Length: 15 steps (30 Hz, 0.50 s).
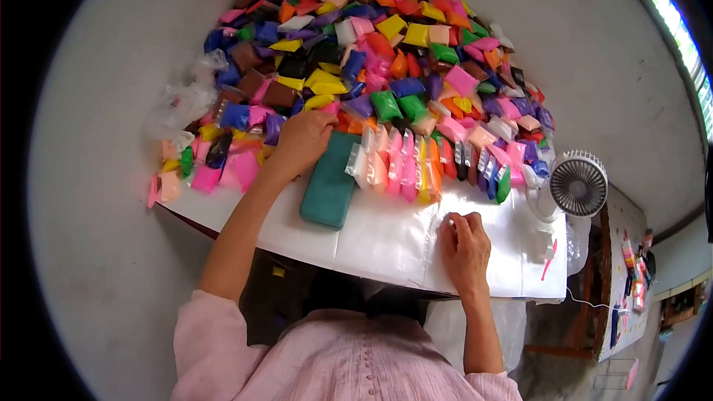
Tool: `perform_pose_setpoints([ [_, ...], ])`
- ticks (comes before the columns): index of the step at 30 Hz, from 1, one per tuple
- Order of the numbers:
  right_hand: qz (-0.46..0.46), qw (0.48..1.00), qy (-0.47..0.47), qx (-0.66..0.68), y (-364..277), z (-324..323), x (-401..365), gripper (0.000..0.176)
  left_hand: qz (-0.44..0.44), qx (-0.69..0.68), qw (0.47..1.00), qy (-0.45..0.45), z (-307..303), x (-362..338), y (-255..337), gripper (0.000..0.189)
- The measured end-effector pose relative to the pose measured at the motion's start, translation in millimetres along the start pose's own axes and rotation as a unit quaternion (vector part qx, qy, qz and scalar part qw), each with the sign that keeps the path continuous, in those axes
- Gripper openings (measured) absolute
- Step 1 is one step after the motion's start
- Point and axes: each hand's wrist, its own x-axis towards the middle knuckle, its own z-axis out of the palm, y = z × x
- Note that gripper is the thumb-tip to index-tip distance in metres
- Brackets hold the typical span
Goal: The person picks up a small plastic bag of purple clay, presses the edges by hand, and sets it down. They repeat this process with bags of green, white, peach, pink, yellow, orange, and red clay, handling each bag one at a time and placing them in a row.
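My left hand (303,137) reaches into the front of a big heap of small coloured packets (324,82). Its fingers are drawn together at the heap's edge, beside a pink packet (331,108); whatever they grip is hidden. Below that hand a teal box-like case (328,182) lies on the white tabletop (386,241). To the right of the case stands a row of clear-wrapped packets (401,167) in peach, pink, yellow, orange, black and blue. My right hand (466,249) rests near the front of the table, fingers loosely bent and slightly apart, with nothing visible in them.
A small white fan (578,184) stands at the table's right end, near a pink stick-like tool (549,261). Crumpled clear plastic bags (182,104) lie at the heap's left side. Farther right, a side table (627,275) holds assorted items. Walls rise behind and left.
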Motion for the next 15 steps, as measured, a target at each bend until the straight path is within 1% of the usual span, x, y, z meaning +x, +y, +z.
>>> perform_pose_setpoints([
  [2,0.000,1.000,0.003,0.005,2,0,-1,0.017,0.004,0.059,0.998,-0.029,9,10,-8,0.018],
  [5,0.000,1.000,0.008,0.010,2,-1,0,0.017,0.001,0.140,0.989,-0.041,5,19,2,0.023],
  [8,-0.016,1.000,0.009,0.014,4,-2,0,0.019,0.032,0.160,0.987,0.004,11,21,0,0.028],
  [11,-0.012,1.000,0.004,0.020,4,-1,0,0.019,0.120,0.165,0.978,0.045,13,21,-11,0.029],
  [14,-0.016,1.000,0.005,0.020,3,-3,0,0.019,0.111,0.185,0.976,0.034,9,23,-10,0.015],
  [15,-0.012,1.000,0.005,0.021,2,-2,0,0.019,0.111,0.206,0.972,0.015,8,25,-11,0.016],
])
